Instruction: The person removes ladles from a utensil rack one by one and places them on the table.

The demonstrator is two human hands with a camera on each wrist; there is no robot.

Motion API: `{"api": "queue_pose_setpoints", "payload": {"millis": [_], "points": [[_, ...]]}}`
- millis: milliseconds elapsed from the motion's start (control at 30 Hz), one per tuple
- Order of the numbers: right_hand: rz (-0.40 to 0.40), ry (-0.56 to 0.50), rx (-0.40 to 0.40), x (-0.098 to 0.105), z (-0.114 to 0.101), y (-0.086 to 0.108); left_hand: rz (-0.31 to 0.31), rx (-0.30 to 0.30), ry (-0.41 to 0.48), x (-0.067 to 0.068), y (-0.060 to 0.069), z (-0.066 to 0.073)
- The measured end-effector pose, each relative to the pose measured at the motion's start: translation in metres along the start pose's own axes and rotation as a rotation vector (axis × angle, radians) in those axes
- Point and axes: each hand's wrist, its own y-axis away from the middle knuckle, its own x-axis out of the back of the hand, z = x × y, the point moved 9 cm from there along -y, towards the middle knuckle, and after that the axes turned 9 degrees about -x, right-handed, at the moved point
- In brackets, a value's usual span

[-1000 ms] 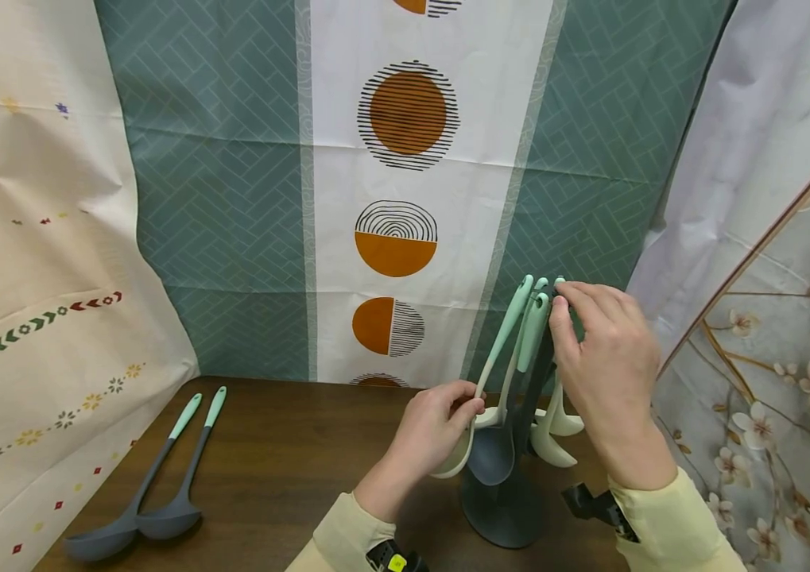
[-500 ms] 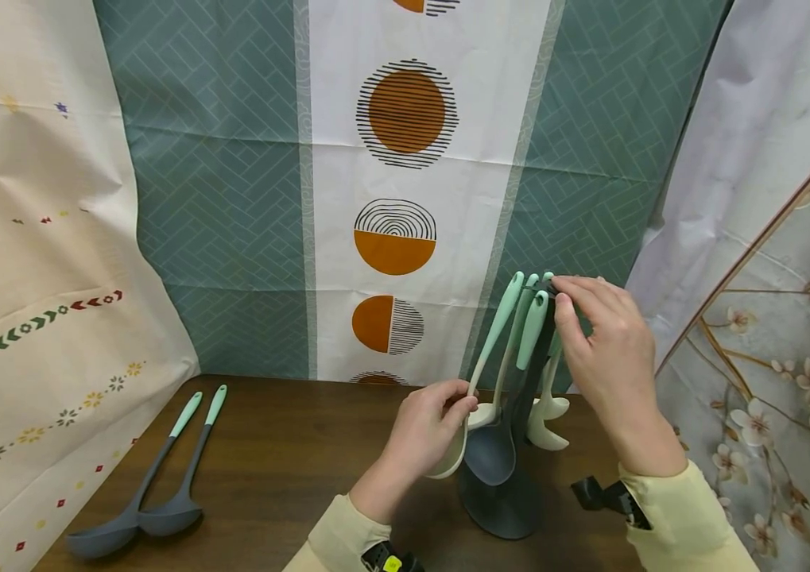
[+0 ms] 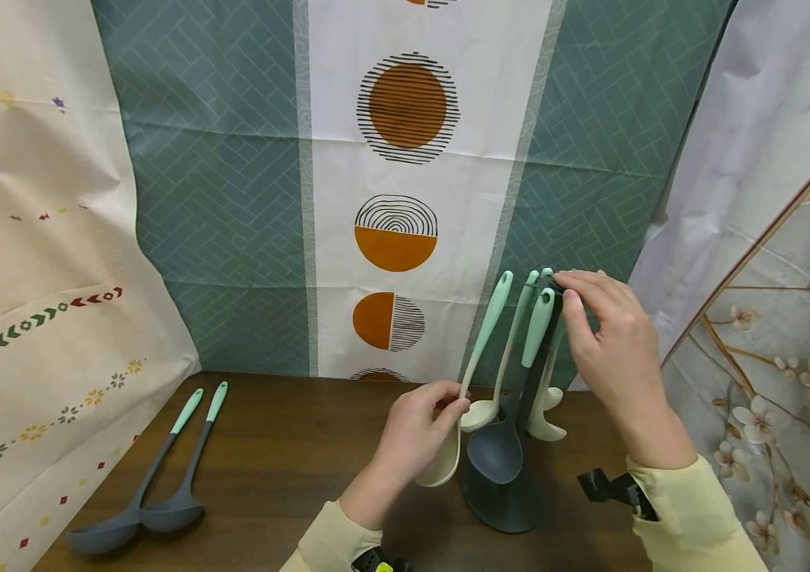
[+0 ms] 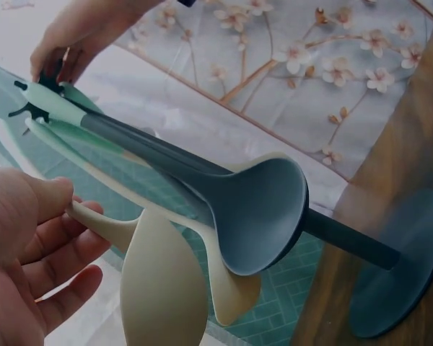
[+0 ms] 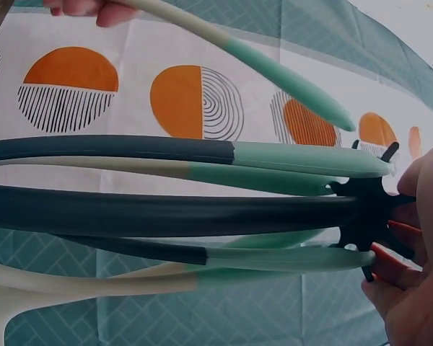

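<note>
My left hand [image 3: 415, 429] pinches a cream spoon [image 3: 483, 334] with a mint handle by its neck, thumb against fingertips. The spoon's handle end stands apart from the hooks in the right wrist view, and its cream bowl [image 4: 162, 281] hangs below the hand. My right hand [image 3: 612, 342] grips the hooked top [image 5: 372, 209] of a dark utensil stand [image 3: 505, 500], its fingers curled at the hooks. On the stand hang a dark grey spoon [image 3: 496, 453], a cream ladle [image 3: 479, 415] and other cream utensils [image 3: 546, 429], partly hidden.
Two dark grey ladles [image 3: 176, 508] with mint handles lie side by side at the left of the brown wooden table [image 3: 290, 461]. A patterned green and white cloth [image 3: 405, 183] hangs behind; a floral curtain [image 3: 791, 381] borders the right.
My left hand has drawn the cream spoon a little left, its handle end now separated from the stand's top. The stand has turned or shifted slightly, while the right hand stays at its top.
</note>
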Motion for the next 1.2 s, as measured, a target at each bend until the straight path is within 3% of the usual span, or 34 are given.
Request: {"api": "queue_pose_setpoints", "payload": {"millis": [300,867,1200], "points": [[-0.011,0.005,0.010,0.000,0.000,-0.001,0.030,0.003,-0.027,0.010,0.010,-0.002],[-0.018,-0.058,-0.004,-0.001,0.010,-0.001,0.060,0.045,-0.110,0.037,0.033,-0.019],[0.030,-0.094,0.002,-0.001,0.012,-0.001,0.052,0.059,-0.160,0.049,0.039,-0.025]]}}
